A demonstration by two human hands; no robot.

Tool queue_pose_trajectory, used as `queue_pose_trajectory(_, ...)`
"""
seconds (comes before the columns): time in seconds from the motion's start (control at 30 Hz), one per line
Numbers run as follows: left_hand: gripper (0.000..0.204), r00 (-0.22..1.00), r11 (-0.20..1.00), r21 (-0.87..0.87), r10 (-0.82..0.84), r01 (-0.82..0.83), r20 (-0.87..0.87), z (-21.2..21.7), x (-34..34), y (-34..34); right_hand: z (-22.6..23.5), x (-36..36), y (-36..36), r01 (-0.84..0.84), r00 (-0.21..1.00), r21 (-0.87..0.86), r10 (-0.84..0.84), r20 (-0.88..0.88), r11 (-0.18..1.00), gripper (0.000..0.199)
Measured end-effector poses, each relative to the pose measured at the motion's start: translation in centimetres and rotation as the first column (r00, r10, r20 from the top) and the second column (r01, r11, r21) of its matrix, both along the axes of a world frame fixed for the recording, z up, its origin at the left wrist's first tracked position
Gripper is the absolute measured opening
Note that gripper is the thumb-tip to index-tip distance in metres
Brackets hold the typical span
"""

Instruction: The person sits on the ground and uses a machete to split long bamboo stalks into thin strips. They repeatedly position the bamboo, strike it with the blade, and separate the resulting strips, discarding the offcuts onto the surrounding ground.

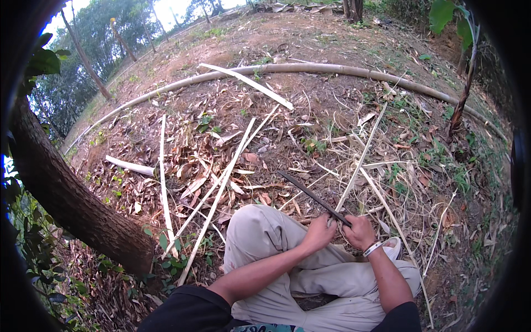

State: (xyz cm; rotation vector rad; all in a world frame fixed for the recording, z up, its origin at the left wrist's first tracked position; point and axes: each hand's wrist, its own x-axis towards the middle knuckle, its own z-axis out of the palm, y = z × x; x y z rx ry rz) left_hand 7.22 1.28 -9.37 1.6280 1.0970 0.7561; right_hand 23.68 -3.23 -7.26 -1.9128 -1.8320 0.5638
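My right hand (pixel 359 232), with a pale band at its wrist, is closed round the handle end of a long dark knife (pixel 310 195). Its blade points away to the upper left over the leaf litter. Close beside it, my left hand (pixel 321 232) has its fingers closed at the near end of a pale bamboo strip (pixel 362 157). That strip crosses under the blade just beyond my fingers and runs away to the upper right. Both hands are over my folded legs; my fingers hide the strip's near end.
Several split bamboo strips (pixel 224 185) lie on the leaves to the left, and a wider one (pixel 249 83) lies farther off. Thin shavings (pixel 406 193) are tangled at the right. A long bamboo pole (pixel 310 68) spans the far ground. A tree trunk (pixel 66 193) leans at the left.
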Motion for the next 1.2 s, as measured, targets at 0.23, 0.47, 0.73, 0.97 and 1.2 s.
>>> queue_pose_trajectory(0.23,0.032,0.985,0.955,-0.267,-0.157,0.131,-0.076,0.8,-0.5,0.7,0.2,0.1,-0.1,-0.030,0.993,-0.007,0.031,0.111,1.000,0.019)
queue_pose_trajectory(0.47,0.028,0.992,0.995,0.020,-0.093,0.095,-0.081,-0.1,0.0,-0.4,-0.2,0.2,0.1,0.031,0.999,0.028,-0.032,0.042,0.999,0.019)
queue_pose_trajectory(0.73,0.027,0.976,0.990,0.022,-0.136,0.142,-0.172,0.0,0.0,-0.4,-0.5,0.0,-0.1,-0.037,0.993,0.061,0.030,0.115,0.997,0.018)
queue_pose_trajectory(0.97,0.027,0.974,0.992,-0.052,-0.121,0.113,-0.189,-0.9,-0.1,-0.2,-0.3,-0.6,-0.2,-0.030,0.992,0.021,0.027,0.122,0.999,0.018)
queue_pose_trajectory(1.2,0.021,0.965,0.986,0.001,-0.162,0.165,-0.206,1.7,-0.9,-1.8,-0.8,-0.3,0.1,0.158,0.980,0.005,-0.157,0.119,0.987,0.019)
